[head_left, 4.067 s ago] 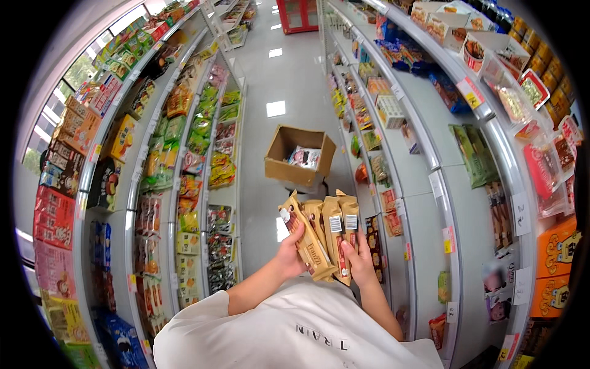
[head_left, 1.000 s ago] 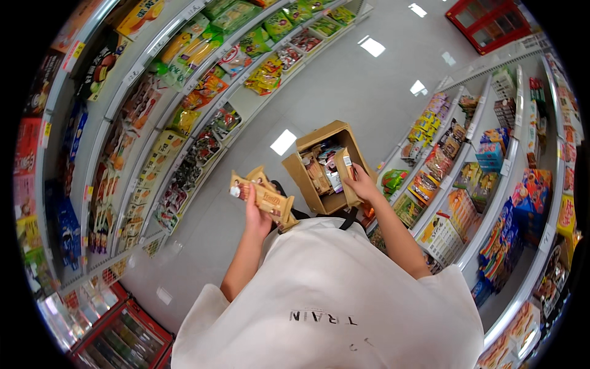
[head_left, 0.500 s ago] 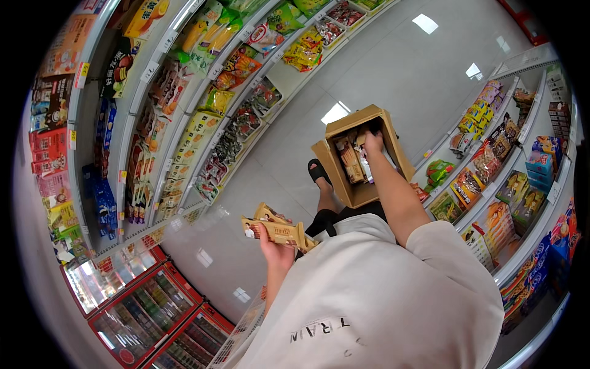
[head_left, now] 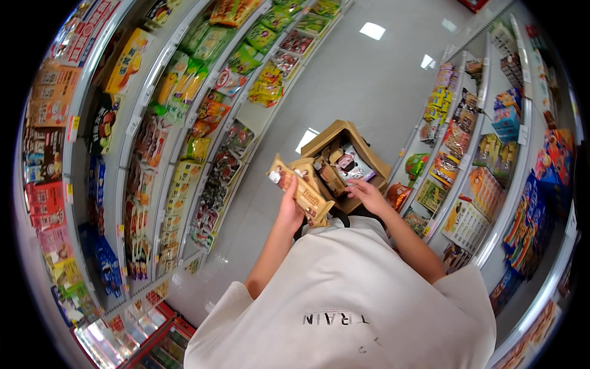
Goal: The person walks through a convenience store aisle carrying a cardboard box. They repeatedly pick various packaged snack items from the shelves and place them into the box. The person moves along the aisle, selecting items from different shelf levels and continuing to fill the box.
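My left hand [head_left: 291,209] is closed around two or so flat tan packs of biscuits [head_left: 305,195], held together at the near left side of an open cardboard box [head_left: 324,136]. Inside the box lie more tan biscuit packs [head_left: 330,176] and a silver pouch [head_left: 354,165] with a dark and pink print. Over the box's near right part hovers my right hand [head_left: 367,195], its fingers a little apart beside the lower edge of the pouch. Nothing shows in its grasp.
Tall shelves [head_left: 132,126] of packaged snacks run along the left side. Lower shelves [head_left: 464,166] with more snack bags and boxes stand close on the right. A grey tiled floor [head_left: 362,80] lies between them. Red-framed glass cases [head_left: 163,335] stand at the lower left.
My right hand has come back out of the box toward me. My left hand, with the biscuit packs, has moved up and right to the box. The silver pouch shows more fully.
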A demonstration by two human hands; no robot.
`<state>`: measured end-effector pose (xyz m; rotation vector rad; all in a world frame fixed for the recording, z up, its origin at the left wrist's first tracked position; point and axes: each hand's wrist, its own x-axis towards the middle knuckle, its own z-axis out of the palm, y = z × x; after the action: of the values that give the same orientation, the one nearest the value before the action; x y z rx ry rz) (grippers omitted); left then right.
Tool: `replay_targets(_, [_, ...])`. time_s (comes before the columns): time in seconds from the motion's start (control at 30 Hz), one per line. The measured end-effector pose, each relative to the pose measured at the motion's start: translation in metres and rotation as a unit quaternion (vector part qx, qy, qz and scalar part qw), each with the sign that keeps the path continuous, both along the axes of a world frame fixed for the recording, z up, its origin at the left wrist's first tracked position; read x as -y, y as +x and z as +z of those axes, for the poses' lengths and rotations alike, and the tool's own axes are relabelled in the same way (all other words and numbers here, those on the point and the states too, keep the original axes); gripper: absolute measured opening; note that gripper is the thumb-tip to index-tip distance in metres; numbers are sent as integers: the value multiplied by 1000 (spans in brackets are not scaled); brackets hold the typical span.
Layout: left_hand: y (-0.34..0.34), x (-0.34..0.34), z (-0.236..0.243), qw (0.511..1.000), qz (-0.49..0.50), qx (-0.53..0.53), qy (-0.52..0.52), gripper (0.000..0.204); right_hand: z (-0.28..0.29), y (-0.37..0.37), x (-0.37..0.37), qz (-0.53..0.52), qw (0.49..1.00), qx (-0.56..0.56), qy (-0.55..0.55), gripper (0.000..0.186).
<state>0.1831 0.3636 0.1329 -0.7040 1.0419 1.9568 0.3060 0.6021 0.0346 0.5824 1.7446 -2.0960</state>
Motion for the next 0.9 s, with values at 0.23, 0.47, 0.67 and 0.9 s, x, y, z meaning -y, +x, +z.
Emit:
replay_targets(0.23, [0, -58, 6, 962, -269, -45, -6, 43, 69, 5, 41, -137, 971, 85, -177, 44])
replay_targets(0.47, [6, -25, -20, 981, -166, -83, -58, 37, -18, 2, 13, -217, 975, 25, 37, 32])
replay_targets(0.67, [11, 26, 14, 986, -32, -75, -146, 31, -63, -54, -27, 24, 956, 91, 279, 71])
replay_targets(0.9, [49, 51, 26, 983, 43, -43, -176, 35, -101, -70, -26, 96, 895, 142, 412, 80])
